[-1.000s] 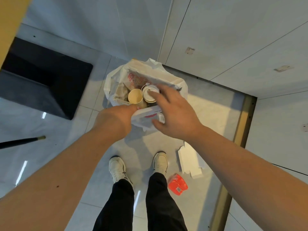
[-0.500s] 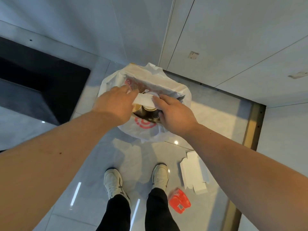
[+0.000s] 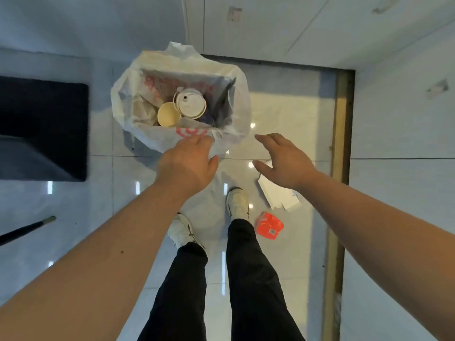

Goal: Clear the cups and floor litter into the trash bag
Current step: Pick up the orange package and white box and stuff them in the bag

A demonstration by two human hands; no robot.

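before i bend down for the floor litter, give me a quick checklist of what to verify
1. White plastic trash bag mouth open: ok.
2. Cups inside the bag: ok, the open tan paper cup and the white-lidded cup both sit in it.
3. Right hand free to pick up: ok, open and holding nothing.
4. Left hand free: ok, open, at the bag's near rim; whether it touches the rim, cannot tell.
5. Floor cleared: not ok, the flattened white cardboard box and the crumpled orange wrapper lie beside the right shoe.
6. Room left in the bag: cannot tell.
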